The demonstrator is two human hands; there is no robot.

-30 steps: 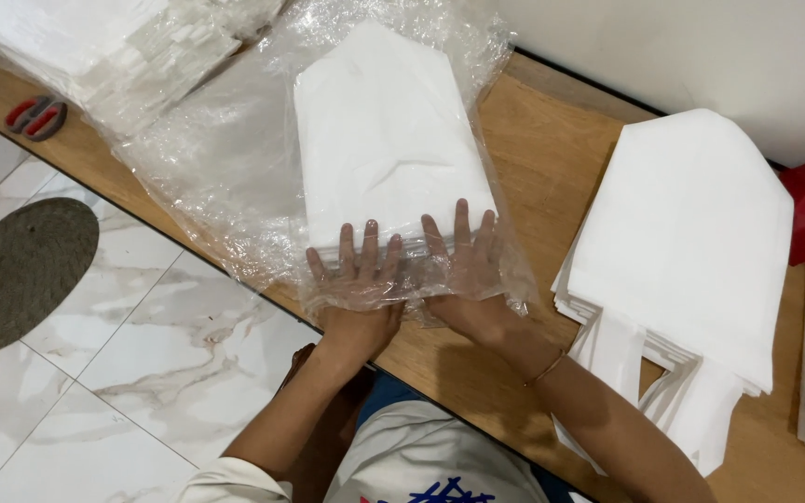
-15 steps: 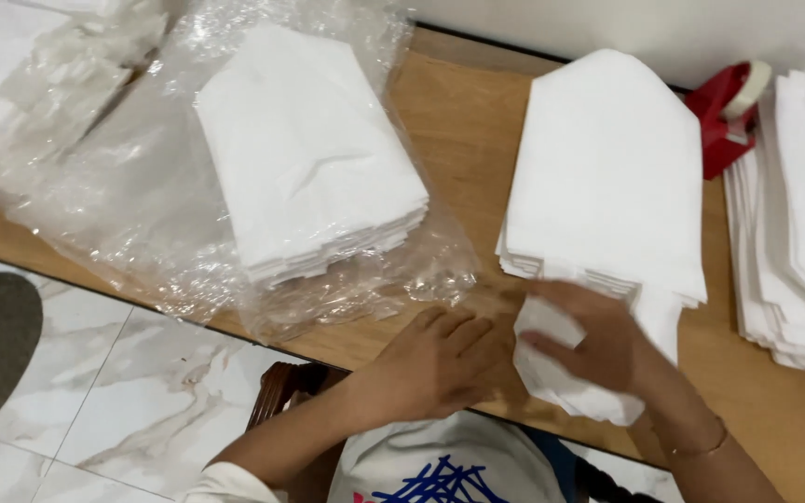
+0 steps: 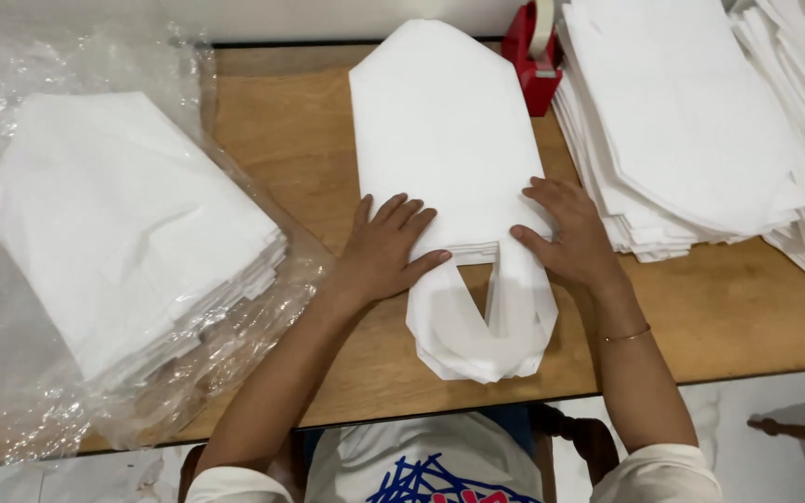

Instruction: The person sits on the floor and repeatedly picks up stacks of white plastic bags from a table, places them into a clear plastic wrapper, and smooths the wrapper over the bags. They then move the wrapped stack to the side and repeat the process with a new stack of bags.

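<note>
Inspector: Head view. Both hands lay flat on a small stack of white handled bags (image 3: 449,158) at the middle of the tabletop (image 3: 281,140), its handles overhanging the near edge.

Clerk: And the grip?

Inspector: Left hand (image 3: 386,250) open, palm down, fingers spread on the stack's near left corner. Right hand (image 3: 566,233) likewise open, pressing the near right corner. Neither held anything.

Clerk: Surroundings?

Inspector: A plastic-wrapped bundle of white bags (image 3: 123,233) sat at the left edge; loose white stacks (image 3: 691,121) filled the right end; a red tape dispenser (image 3: 533,56) stood at the far edge.

Clerk: Step in hand?

Inspector: In my judgement, squaring and flattening the stack. The next move would call for even pressure, keeping edges aligned.
</note>
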